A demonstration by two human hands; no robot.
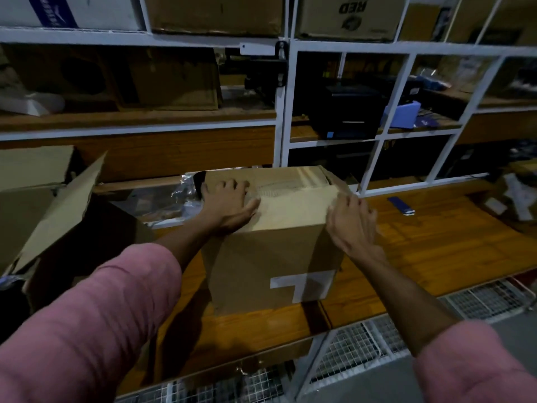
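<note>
Cardboard box [273, 251] on bench [421, 242]; L hand [229, 205] flat on top; R hand [351, 225] flat against rt edge.

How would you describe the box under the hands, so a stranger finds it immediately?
On the wooden table before the white shelving stands a brown cardboard box, with the left hand and right hand on its top. Unlike the open carton at its left, it bears a white angular label in front.

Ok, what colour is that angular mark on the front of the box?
The mark is white, on the brown box, near face; head view shows it best.
</note>
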